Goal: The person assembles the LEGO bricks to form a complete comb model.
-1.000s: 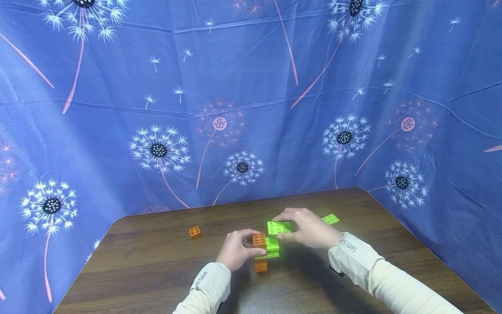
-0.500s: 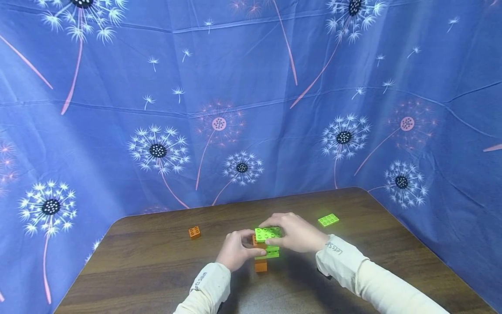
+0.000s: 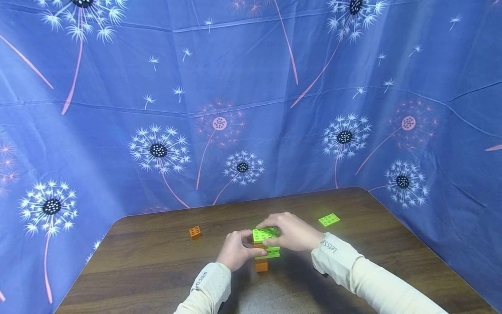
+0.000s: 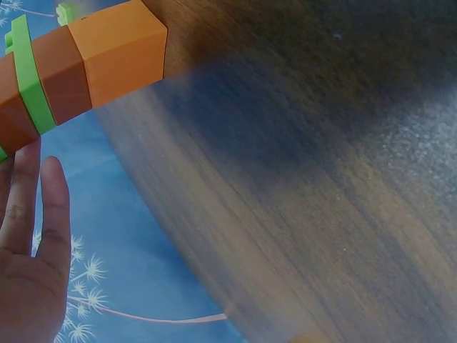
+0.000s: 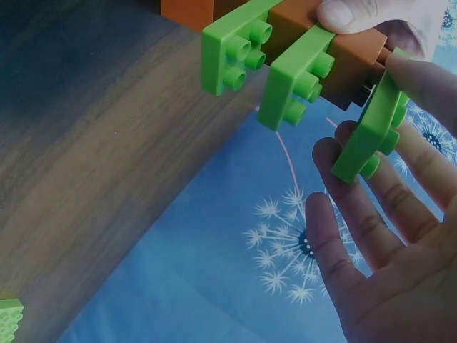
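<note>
A tower of orange building bricks [image 3: 261,265] alternating with green plates [image 5: 285,78] stands upright on the table. My left hand [image 3: 235,252] grips the tower's upper orange brick [image 5: 357,61], its thumb across the near side. Between thumb and fingers, my right hand [image 3: 295,232] pinches another green plate [image 3: 259,236] at the tower's top. In the right wrist view that plate sits tilted over the top brick, with a narrow gap showing at one side. The plates jut out to the right past the bricks. From the left wrist, the lowest orange brick [image 4: 121,50] is plain to see.
A loose orange brick [image 3: 195,232] lies at the back left of the brown wooden table [image 3: 149,270]. Toward the back right lies a loose green plate [image 3: 329,219]. A blue dandelion-print cloth [image 3: 266,109] hangs behind the table.
My right hand has brought the green plate leftward and onto the tower's top, over the orange brick. My left hand has kept its grip in the same place.
</note>
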Tool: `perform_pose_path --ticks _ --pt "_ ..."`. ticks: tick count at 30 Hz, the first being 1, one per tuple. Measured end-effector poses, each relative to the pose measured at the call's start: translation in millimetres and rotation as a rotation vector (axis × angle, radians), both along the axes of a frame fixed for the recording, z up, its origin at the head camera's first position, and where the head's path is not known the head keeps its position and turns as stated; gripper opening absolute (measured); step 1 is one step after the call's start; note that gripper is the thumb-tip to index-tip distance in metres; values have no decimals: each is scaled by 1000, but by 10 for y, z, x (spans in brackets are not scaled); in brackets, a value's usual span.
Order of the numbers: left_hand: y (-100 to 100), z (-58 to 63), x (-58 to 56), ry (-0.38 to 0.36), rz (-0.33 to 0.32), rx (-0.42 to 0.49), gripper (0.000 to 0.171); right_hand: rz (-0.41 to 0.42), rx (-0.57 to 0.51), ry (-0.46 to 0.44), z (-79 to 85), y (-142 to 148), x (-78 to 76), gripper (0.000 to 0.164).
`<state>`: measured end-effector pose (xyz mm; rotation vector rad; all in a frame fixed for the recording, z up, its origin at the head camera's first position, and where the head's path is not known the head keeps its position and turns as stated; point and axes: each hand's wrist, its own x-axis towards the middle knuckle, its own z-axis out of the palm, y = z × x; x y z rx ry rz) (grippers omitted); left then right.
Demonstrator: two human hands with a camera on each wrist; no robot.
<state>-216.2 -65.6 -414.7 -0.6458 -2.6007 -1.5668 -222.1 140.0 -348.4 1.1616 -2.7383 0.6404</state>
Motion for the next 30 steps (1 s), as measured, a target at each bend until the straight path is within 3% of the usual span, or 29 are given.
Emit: perform_pose_path --ticks 16,30 --pt "45 9 10 -18 -7 24 33 -25 35 -18 31 -10 -11 33" --pt "10 27 16 -6 -11 -19 32 -135 72 -84 101 -100 26 36"
